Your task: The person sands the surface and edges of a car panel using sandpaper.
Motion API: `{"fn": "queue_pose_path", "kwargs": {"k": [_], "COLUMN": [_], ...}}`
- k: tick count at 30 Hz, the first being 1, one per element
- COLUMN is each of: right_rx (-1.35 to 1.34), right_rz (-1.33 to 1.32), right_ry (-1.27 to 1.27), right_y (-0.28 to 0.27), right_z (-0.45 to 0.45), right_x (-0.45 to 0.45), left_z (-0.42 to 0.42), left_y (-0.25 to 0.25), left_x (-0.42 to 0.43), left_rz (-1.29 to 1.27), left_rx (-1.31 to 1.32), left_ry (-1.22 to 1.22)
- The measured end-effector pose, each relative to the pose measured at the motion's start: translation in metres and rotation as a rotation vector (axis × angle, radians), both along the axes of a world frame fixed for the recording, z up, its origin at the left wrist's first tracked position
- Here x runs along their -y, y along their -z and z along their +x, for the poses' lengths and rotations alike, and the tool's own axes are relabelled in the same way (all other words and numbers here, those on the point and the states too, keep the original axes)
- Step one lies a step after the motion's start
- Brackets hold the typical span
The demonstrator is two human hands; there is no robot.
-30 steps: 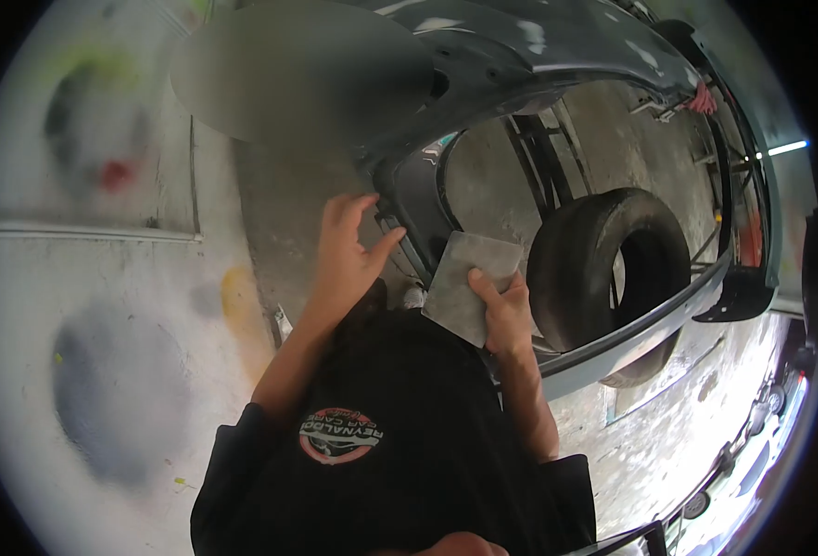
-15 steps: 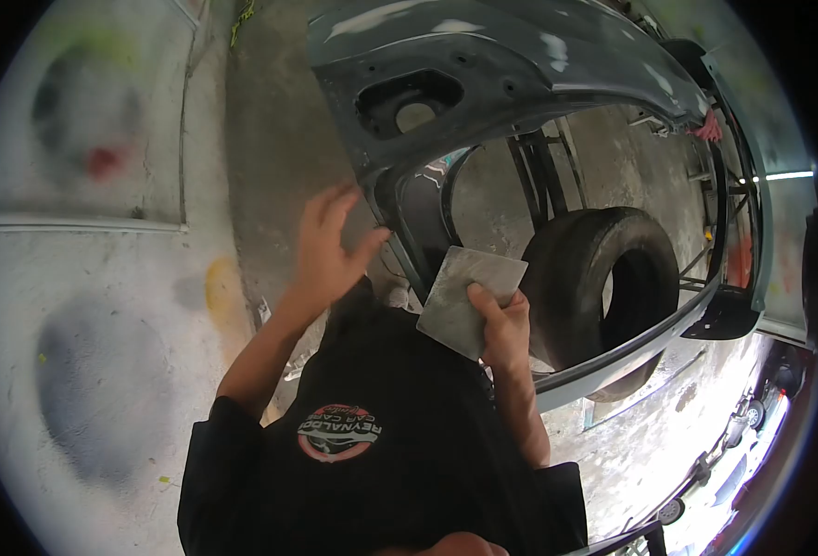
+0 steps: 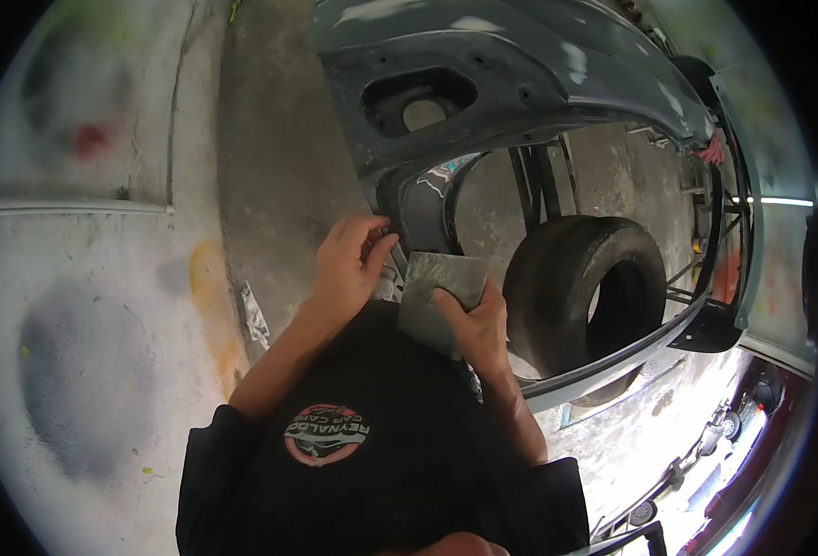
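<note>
My right hand [image 3: 474, 324] grips a flat grey square plate [image 3: 432, 287] at its right side, with the thumb lying across the face. Left of the plate, my left hand [image 3: 353, 261] is raised with its fingers curled in towards the thumb, beside the lower left edge of a grey car body panel [image 3: 520, 56]. What lies between those fingertips is too small to make out. Pale patches mark the panel, which has a dark recess with a hole in it. The plate's right edge is partly behind my fingers.
A black tyre [image 3: 557, 296] stands right of the plate, within the panel's curved frame. Black metal stand bars [image 3: 538, 181] rise behind it. On the left is a pale wall [image 3: 103, 250] with paint smudges. Vehicles are visible outside at the lower right.
My left hand has closed from a wide curve to curled fingers. The plate and my right hand have shifted left towards it. The tyre and panel sit slightly differently as the view moved.
</note>
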State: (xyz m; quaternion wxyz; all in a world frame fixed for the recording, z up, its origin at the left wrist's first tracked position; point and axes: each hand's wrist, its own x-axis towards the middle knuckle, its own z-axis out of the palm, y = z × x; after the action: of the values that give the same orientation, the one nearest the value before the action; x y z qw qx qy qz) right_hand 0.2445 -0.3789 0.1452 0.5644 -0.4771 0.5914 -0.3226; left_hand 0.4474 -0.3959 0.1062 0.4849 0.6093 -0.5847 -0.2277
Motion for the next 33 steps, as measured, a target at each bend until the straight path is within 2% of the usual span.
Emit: {"fn": "queue_pose_path", "kwargs": {"k": [4, 7, 12, 15, 21, 33], "right_rx": [-0.112, -0.061, -0.125, -0.123, -0.146, -0.148], "right_rz": [0.005, 0.043, -0.117, -0.137, -0.162, -0.211], "right_ry": [0.002, -0.009, 0.030, 0.037, -0.036, 0.001], "right_y": [0.002, -0.005, -0.015, -0.018, -0.021, -0.012], "right_z": [0.001, 0.004, 0.018, 0.024, 0.031, 0.043], "right_x": [-0.008, -0.006, 0.011, 0.024, 0.031, 0.040], "left_z": [0.006, 0.011, 0.017, 0.015, 0.015, 0.017], "left_y": [-0.004, -0.005, -0.013, -0.011, -0.012, -0.007], "left_x": [0.002, 0.004, 0.005, 0.008, 0.006, 0.010], "left_rz": [0.016, 0.008, 0.048, -0.022, 0.133, 0.102], "left_rx": [0.059, 0.148, 0.197, 0.176, 0.049, -0.135], "left_ry": [0.047, 0.095, 0.127, 0.092, 0.133, 0.178]}}
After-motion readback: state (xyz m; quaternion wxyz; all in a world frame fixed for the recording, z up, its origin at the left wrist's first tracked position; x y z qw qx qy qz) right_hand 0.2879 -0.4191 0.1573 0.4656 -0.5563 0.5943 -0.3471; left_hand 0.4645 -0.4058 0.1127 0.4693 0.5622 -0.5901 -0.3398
